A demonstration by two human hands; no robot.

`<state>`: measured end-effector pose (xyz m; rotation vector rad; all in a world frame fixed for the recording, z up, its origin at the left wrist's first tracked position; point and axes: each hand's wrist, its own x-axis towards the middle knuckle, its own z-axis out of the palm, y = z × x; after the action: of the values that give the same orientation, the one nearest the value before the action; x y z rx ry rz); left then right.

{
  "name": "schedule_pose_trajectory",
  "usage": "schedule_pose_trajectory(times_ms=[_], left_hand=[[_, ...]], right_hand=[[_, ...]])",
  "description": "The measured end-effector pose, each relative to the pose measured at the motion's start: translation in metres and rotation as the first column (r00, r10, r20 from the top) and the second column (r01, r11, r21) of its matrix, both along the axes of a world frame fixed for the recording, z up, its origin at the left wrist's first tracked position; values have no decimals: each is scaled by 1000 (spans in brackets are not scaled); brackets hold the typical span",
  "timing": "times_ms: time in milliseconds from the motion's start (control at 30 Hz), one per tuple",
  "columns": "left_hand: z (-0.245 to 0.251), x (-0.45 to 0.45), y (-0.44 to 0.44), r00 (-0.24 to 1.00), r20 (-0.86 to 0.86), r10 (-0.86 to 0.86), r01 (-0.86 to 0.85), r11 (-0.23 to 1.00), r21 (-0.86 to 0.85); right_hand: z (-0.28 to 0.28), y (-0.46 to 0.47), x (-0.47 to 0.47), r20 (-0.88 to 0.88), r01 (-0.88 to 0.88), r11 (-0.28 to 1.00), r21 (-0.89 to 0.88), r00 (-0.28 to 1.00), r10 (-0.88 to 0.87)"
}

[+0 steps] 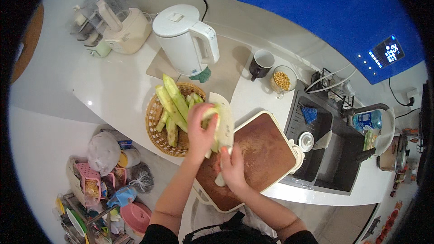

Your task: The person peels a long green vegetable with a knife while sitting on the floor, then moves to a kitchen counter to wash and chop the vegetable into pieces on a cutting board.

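My left hand [200, 132] is curled around a pale green peeled vegetable piece [211, 112] above the right side of a woven basket [151, 139]. Several long peeled vegetables [173, 100], green with brownish patches, lie in that basket, some jutting over its rim. In my right hand [234, 169] is a knife with a wide cream blade [225, 125] that bears writing; its pale handle end [219, 180] shows below my fingers. The blade lies close against the held piece; whether it cuts into it is hidden. Beneath is a brown cutting board [261, 145] with a cream rim.
A white electric kettle [179, 44] stands behind the basket. A dark mug [261, 64] and a glass cup of chickpea-like beans [282, 81] sit near the black sink [342, 162]. A food processor [125, 32] is at back left; a pink basin [135, 215] lies below the counter.
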<state>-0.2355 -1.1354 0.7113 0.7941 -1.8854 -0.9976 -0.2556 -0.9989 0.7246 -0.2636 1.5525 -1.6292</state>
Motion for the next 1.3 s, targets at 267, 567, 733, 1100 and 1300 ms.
schedule_pose_trajectory(times_ms=[267, 567, 733, 1100, 1300], left_hand=[[-44, 25, -49, 854, 500, 144, -11, 966, -260], [-62, -51, -6, 700, 713, -40, 425, 826, -371], [-70, -78, 0, 256, 963, -89, 437, 899, -33], [-10, 19, -27, 935, 343, 91, -116, 992, 52], [-35, 95, -51, 749, 592, 298, -292, 950, -109]], right_hand=[[-2, -17, -18, -111, 94, 996, -10, 989, -95], [22, 31, -38, -266, 223, 969, -102, 933, -243], [19, 40, -36, -206, 173, 983, -60, 961, -182], [15, 29, -27, -97, -4, 991, -130, 995, -9], [5, 8, -5, -69, -45, 989, -142, 997, 36]])
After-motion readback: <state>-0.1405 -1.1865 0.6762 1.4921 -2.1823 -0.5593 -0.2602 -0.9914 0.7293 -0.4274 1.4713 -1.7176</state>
